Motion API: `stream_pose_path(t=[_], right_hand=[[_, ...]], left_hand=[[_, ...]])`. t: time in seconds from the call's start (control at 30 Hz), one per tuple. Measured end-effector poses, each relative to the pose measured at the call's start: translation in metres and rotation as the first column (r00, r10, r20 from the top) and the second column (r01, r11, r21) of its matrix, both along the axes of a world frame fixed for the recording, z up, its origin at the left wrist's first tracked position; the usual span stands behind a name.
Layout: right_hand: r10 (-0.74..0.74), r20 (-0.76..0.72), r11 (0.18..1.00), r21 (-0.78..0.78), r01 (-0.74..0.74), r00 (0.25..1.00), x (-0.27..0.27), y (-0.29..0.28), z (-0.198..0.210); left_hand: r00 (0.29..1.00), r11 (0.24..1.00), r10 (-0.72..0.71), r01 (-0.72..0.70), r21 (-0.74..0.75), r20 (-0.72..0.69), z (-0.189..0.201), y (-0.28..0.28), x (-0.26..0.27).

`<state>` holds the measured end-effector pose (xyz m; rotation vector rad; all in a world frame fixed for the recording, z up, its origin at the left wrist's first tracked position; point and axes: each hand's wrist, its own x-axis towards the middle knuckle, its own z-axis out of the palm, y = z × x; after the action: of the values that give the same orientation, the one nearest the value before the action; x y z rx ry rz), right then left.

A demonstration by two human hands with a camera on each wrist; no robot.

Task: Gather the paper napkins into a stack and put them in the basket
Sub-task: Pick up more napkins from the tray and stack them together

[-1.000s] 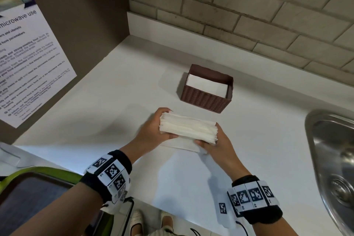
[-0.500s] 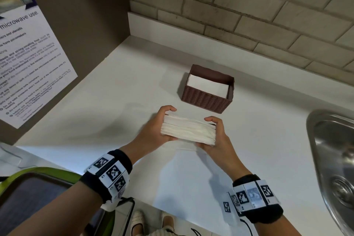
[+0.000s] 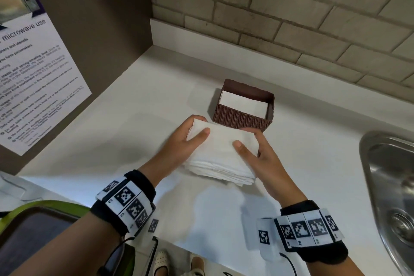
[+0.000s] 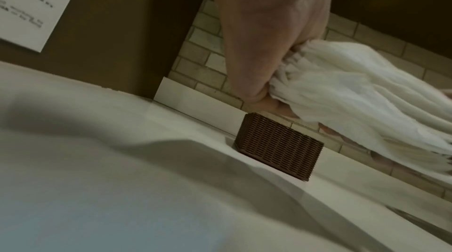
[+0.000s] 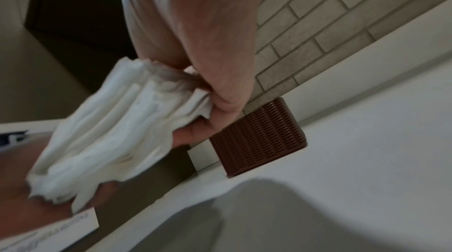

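napkin stack (image 3: 220, 154) held just short of the basket (image 3: 243, 116)

my left hand (image 3: 179, 143) and right hand (image 3: 259, 157) clamped its two ends, thumbs on top, fingers curled underneath, above the counter (image 3: 134, 123).

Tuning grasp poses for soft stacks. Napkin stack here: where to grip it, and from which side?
Grip the napkin stack at its two short ends, one from each side, as the left hand and right hand do: thumbs on top, fingers underneath. The loose layers fan out at the edges, so clamping top to bottom should keep them together on the way to the basket.
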<state>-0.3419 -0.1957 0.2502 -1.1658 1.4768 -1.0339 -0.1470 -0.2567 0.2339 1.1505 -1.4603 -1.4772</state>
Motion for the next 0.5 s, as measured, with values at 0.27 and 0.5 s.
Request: stream_pose_path(t=[0.27,0.5], right_hand=[[0.059,0.266,0.923,0.352,-0.154,0.962,-0.016,0.000,-0.003],[0.030,0.129,0.962,0.267,-0.063,0.991,-0.040,-0.021,0.030]], left_hand=[[0.996,0.969,-0.039,0.017,0.246,0.084,-0.017,0.005,-0.006],[0.989,0.946,-0.141,0.146,0.288,-0.038,0.031,-0.017,-0.016]])
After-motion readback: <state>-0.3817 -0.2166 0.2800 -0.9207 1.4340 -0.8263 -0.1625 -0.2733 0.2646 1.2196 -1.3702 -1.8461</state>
